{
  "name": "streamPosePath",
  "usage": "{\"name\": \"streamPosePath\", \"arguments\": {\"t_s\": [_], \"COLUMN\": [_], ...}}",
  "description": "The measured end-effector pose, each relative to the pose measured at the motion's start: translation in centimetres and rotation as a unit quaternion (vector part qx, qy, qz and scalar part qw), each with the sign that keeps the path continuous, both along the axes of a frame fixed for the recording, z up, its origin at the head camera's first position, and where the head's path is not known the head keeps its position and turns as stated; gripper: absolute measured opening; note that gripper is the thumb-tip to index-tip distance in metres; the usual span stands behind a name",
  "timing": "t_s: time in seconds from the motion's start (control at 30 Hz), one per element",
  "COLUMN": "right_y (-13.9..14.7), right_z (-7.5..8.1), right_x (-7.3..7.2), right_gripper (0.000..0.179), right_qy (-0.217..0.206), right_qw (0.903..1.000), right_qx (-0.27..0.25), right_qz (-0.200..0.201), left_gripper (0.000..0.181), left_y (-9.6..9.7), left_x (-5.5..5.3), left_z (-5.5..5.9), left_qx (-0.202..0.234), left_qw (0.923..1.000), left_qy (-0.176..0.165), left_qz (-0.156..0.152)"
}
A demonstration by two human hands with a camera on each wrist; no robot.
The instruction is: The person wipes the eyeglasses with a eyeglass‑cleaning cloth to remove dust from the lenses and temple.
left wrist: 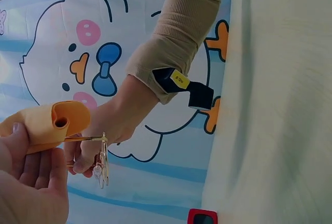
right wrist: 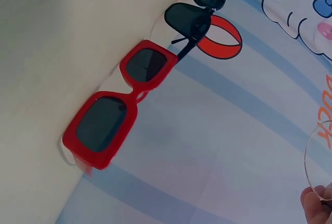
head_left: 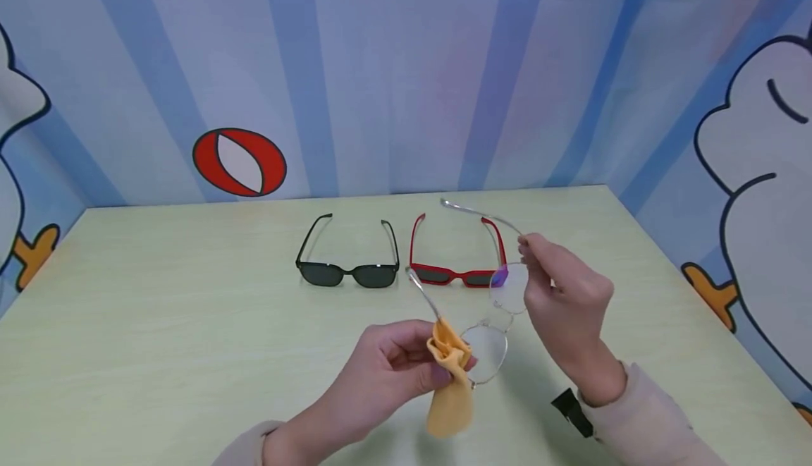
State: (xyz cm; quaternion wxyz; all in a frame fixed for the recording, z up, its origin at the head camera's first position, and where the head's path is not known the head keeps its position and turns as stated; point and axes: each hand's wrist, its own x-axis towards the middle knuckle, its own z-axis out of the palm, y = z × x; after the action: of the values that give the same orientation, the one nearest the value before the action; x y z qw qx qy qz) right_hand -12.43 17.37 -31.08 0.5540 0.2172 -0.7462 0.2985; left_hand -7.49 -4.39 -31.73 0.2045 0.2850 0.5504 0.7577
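Note:
Thin metal-framed eyeglasses (head_left: 506, 360) with clear round lenses are held above the table, temples spread. My left hand (head_left: 393, 374) pinches a yellow cloth (head_left: 452, 409) that is wrapped around one temple near its hinge. The fingers of my right hand (head_left: 567, 304) pinch the other temple, whose tip points toward the back wall. In the left wrist view the cloth (left wrist: 49, 125) is rolled round the temple, and the right hand (left wrist: 104, 125) shows beyond it. Only part of a lens rim (right wrist: 307, 156) and some fingertips appear in the right wrist view.
Black sunglasses (head_left: 347, 274) lie unfolded on the pale table (head_left: 158, 325), beyond the hands. Beside them on the right are red-framed sunglasses (head_left: 455, 277), partly behind the clear lens in the head view. A blue striped backdrop (head_left: 380, 85) stands at the table's back edge.

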Motion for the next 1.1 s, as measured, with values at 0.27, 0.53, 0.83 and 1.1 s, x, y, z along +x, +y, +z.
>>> {"name": "streamPosePath", "arguments": {"t_s": [0.27, 0.53, 0.83, 1.1], "right_y": [0.3, 0.4, 0.6, 0.5], "right_z": [0.1, 0.0, -0.3, -0.2], "right_x": [0.1, 0.2, 0.2, 0.1], "right_gripper": [0.012, 0.027, 0.025, 0.023], "right_qy": [0.035, 0.067, 0.094, 0.126], "right_qw": [0.9991, 0.9967, 0.9945, 0.9912], "right_qx": [0.022, 0.032, 0.031, 0.024], "right_qz": [0.006, 0.032, 0.033, 0.033], "left_gripper": [0.04, 0.038, 0.042, 0.043], "left_y": [-0.7, -0.9, -1.3, -1.7], "left_x": [0.1, 0.0, -0.2, -0.8], "left_z": [0.7, 0.6, 0.8, 0.7], "left_qx": [0.001, 0.008, 0.016, 0.047], "left_qw": [0.9998, 0.9989, 0.9987, 0.9983], "left_qy": [0.016, 0.035, 0.033, -0.002], "left_qz": [-0.014, -0.03, -0.035, -0.034]}}
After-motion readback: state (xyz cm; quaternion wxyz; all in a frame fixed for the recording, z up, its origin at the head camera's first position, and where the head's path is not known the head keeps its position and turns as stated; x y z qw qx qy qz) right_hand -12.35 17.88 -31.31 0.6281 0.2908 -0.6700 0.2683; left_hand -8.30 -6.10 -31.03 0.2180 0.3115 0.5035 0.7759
